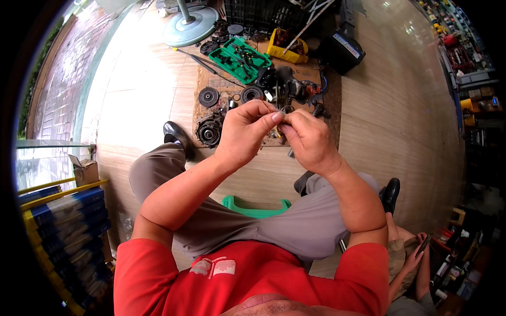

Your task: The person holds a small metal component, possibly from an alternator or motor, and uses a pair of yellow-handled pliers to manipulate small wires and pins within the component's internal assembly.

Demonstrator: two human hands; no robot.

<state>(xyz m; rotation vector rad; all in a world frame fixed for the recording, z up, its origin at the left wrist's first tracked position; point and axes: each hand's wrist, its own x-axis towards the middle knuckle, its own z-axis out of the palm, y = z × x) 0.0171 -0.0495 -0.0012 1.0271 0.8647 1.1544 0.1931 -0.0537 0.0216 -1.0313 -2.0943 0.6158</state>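
Observation:
My left hand (243,132) and my right hand (312,139) meet at the fingertips above a cardboard mat (329,126). Both are closed, thumbs pressed against forefingers. A thin, brownish, wire-like strand (268,107) shows at the left fingers; its exact kind is too small to tell. Whatever sits between the right fingertips is mostly covered. Below the hands lie dark, round machine parts: a ribbed disc (208,97), another disc (251,94) and a larger round housing (209,130). A dark power-tool-like body (293,84) lies just beyond my fingers.
A green tool case (240,60) lies open beyond the parts, beside a yellow bin (287,46) and a black box (341,51). A round stand base (191,26) is at the far left. Behind my legs is a green stool (256,207); another person's hands (419,253) hold a phone at right.

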